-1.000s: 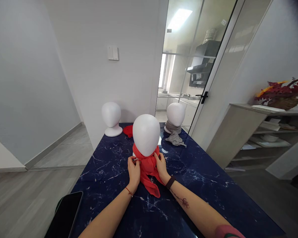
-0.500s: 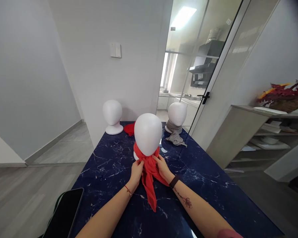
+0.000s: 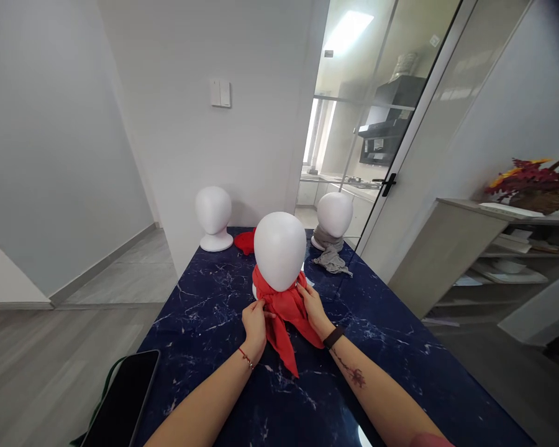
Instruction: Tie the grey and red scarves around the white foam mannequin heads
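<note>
A white mannequin head stands upright in front of me, with a red scarf wrapped round its neck. The scarf's two ends hang down at the front and spread over the table. On the left side of the neck, my left hand pinches the scarf between thumb and fingers. My right hand grips the cloth on the right side, its thumb near the neck and its other fingers partly hidden behind the fabric.
On the dark blue marbled table stand a bare mannequin head at back left and another head with a grey scarf at back right. A red cloth lies behind. A phone rests at the left edge.
Both hands have moved slightly apart, pulling the scarf's front wider and flatter. Its hanging tip has risen a little. My right hand has shifted outward along the neck.
</note>
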`<state>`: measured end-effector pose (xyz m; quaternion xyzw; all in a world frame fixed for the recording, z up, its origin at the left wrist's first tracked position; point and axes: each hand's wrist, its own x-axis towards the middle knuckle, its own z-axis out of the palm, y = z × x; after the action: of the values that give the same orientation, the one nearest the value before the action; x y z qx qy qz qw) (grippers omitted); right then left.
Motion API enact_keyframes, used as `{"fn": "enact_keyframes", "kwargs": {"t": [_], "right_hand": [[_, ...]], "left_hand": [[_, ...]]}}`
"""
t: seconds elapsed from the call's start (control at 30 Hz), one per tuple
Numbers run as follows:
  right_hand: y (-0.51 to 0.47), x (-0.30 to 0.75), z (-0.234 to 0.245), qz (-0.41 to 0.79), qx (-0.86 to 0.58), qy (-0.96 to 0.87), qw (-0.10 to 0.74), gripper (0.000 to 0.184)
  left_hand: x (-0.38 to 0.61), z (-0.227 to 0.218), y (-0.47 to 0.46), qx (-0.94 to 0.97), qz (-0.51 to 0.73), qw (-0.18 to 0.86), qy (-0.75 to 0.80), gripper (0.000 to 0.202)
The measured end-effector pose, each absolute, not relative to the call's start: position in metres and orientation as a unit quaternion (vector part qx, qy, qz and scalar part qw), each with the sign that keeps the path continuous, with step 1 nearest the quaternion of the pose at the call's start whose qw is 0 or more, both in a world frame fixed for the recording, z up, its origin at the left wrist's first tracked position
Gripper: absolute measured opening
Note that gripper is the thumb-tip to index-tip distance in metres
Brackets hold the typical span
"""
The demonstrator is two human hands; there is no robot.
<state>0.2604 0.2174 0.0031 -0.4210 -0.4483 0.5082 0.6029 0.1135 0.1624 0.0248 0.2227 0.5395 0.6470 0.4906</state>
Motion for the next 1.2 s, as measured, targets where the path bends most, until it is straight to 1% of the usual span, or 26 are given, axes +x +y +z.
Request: {"fn": "enact_keyframes", "kwargs": {"t": [0.17, 0.33, 0.57, 0.83, 0.93, 1.0, 1.07, 1.13, 1.2], "right_hand": [[0.222, 0.273, 0.009, 0.509, -0.435, -0.440, 0.598, 0.036], [0.232, 0.293, 0.011, 0.506, -0.461, -0.458, 0.567, 0.040], [0.240, 0.311, 0.010, 0.512, -0.477, -0.445, 0.559, 0.044], [0.243, 0.317, 0.010, 0.524, -0.454, -0.404, 0.597, 0.044], [0.243, 0.312, 0.009, 0.534, -0.444, -0.385, 0.609, 0.045], [0.239, 0.302, 0.010, 0.565, -0.419, -0.368, 0.608, 0.043], [0.230, 0.289, 0.014, 0.619, -0.372, -0.370, 0.584, 0.039], [0.220, 0.279, 0.018, 0.669, -0.332, -0.395, 0.536, 0.037], [0.213, 0.274, 0.021, 0.697, -0.324, -0.415, 0.487, 0.036]], "left_hand": [[0.112, 0.023, 0.163, 0.181, 0.666, 0.483, 0.539, 0.011], [0.106, 0.020, 0.167, 0.130, 0.676, 0.471, 0.552, 0.012], [0.090, 0.023, 0.179, 0.075, 0.688, 0.450, 0.564, 0.010], [0.079, 0.028, 0.184, 0.067, 0.686, 0.453, 0.566, 0.014], [0.079, 0.029, 0.185, 0.095, 0.680, 0.477, 0.549, 0.020], [0.081, 0.029, 0.184, 0.120, 0.669, 0.504, 0.533, 0.024], [0.085, 0.029, 0.181, 0.143, 0.651, 0.535, 0.519, 0.025], [0.090, 0.029, 0.177, 0.159, 0.630, 0.563, 0.510, 0.028], [0.095, 0.029, 0.173, 0.172, 0.616, 0.578, 0.507, 0.029]]}}
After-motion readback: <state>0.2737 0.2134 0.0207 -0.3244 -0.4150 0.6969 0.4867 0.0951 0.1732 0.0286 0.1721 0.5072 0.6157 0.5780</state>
